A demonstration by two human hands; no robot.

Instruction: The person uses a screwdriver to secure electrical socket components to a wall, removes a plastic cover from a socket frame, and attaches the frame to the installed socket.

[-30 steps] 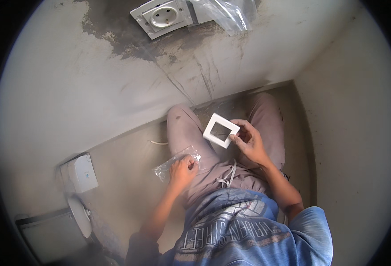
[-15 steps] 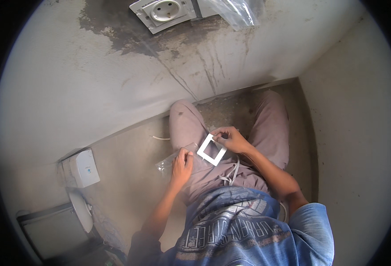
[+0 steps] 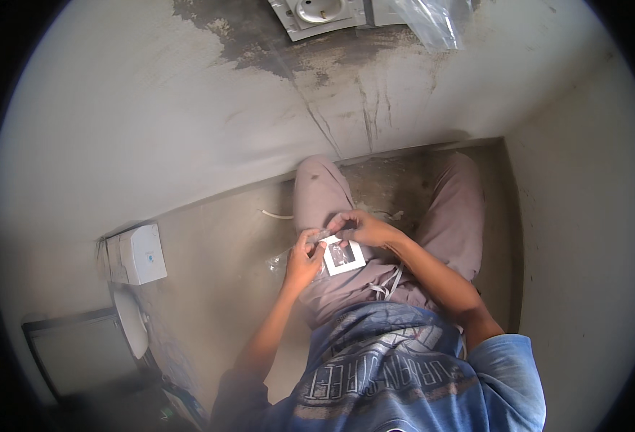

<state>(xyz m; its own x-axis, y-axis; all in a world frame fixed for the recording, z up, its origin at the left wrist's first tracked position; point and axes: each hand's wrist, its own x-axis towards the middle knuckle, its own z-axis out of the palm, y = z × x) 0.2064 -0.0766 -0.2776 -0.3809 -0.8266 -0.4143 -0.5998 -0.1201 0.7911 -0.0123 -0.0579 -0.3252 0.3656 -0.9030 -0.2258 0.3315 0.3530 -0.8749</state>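
Note:
A white square socket cover frame (image 3: 347,269) hangs tilted between my hands, over my lap. My right hand (image 3: 366,229) pinches its upper edge, with thumb and fingertips close together. My left hand (image 3: 303,263) is closed on a crumpled clear plastic bag (image 3: 277,262), its thumb beside the frame's upper left corner. Part of the bag bunches up between the fingertips of both hands. Through the frame's opening, something shiny shows, too small to make out.
On the wall ahead sits a white socket (image 3: 320,10) in a mounting plate, with clear plastic (image 3: 432,23) hanging beside it. To my left on the floor stand a white box (image 3: 146,253) and a dark-edged panel (image 3: 83,353). A side wall (image 3: 584,237) rises at right.
My hands have come together at the frame's upper left corner. The frame has turned more upright. The wall socket sits higher and further right in view.

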